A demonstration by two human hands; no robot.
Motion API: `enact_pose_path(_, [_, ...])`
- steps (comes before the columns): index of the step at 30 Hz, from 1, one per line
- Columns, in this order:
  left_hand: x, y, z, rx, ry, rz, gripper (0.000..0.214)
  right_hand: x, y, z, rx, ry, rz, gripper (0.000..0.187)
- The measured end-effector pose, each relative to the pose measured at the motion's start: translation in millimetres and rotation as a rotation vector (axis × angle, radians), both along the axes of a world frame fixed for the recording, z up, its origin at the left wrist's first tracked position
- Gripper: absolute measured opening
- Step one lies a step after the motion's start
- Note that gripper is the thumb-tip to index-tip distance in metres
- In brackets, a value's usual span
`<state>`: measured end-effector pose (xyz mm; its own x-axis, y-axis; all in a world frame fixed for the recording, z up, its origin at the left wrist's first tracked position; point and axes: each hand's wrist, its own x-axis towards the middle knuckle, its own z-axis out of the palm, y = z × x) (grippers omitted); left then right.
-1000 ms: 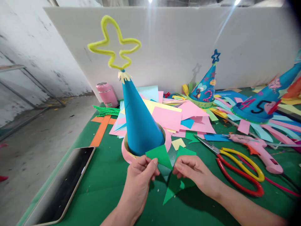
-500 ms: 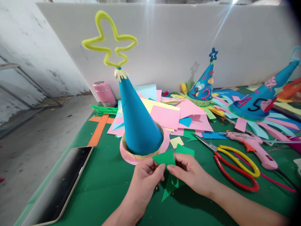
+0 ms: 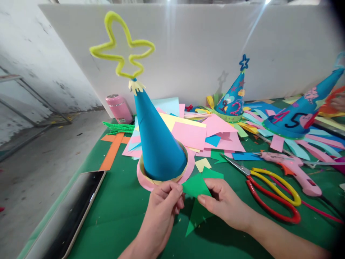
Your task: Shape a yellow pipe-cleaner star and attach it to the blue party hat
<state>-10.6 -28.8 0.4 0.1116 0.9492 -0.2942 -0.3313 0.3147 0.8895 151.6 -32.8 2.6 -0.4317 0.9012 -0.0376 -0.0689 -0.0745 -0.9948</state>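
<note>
Two bare hands meet over the table, a green paper piece (image 3: 196,185) between them. The left hand (image 3: 165,205) has thumb and fingers pinched closed on the paper's left corner; the right hand (image 3: 226,203) grips the opposite end, thumb in front, fingers partly hidden behind. From here the piece points its narrow corner left, toward the left fingertips, and its long axis runs across from hand to hand, dipping a little to the right.

Just under it and behind the right hand I see more green scraps (image 3: 194,219). Right beyond the hands a blue cone hat (image 3: 160,144) stands in a pink brim (image 3: 190,163), its tip leaning up and left to a yellow looped shape (image 3: 121,57).

Scissors (image 3: 250,174) lie to the right, blades toward the hat, with a pink glue gun (image 3: 288,162) near them. On the left there's a dark-screened phone (image 3: 71,208). Behind the hat, coloured sheets (image 3: 190,135) are heaped near a pink flask (image 3: 120,109); two decorated hats (image 3: 231,100) stand farther right.
</note>
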Motion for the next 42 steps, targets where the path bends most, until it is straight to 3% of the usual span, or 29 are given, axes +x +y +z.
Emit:
enact_pose_path(3, [2.4, -1.7, -2.2, -0.005, -0.043, 0.052, 0.022, 1.0, 1.3, 3.5, 0.023, 0.008, -0.034, 0.012])
enact_pose_path(8, [11.4, -10.3, -5.6, 0.016, 0.000, -0.061, 0.021, -3.2, 1.5, 7.4, 0.059, 0.015, 0.075, 0.013])
enact_pose_path(15, [9.5, -8.6, -3.5, 0.022, 0.057, -0.024, 0.021, 3.3, 3.1, -3.1, 0.147, -0.324, -0.057, 0.031])
enact_pose_path(22, [7.0, -8.6, -0.7, 0.049, 0.026, -0.002, 0.020, 9.2, 6.5, -1.9, 0.149, -0.277, -0.038, 0.029])
enact_pose_path(28, [2.9, -4.7, 0.0, -0.011, -0.046, 0.015, 0.020, 17.7, 11.6, -5.2, 0.164, -0.234, -0.162, 0.028])
enact_pose_path(33, [4.1, -4.0, -3.1, -0.030, -0.055, -0.034, 0.018, 12.3, 6.6, -4.8, 0.126, -0.164, -0.169, 0.014])
enact_pose_path(42, [5.2, -4.7, -3.0, -0.004, 0.048, -0.083, 0.016, 8.1, 2.6, -7.7, 0.278, -0.328, -0.204, 0.018])
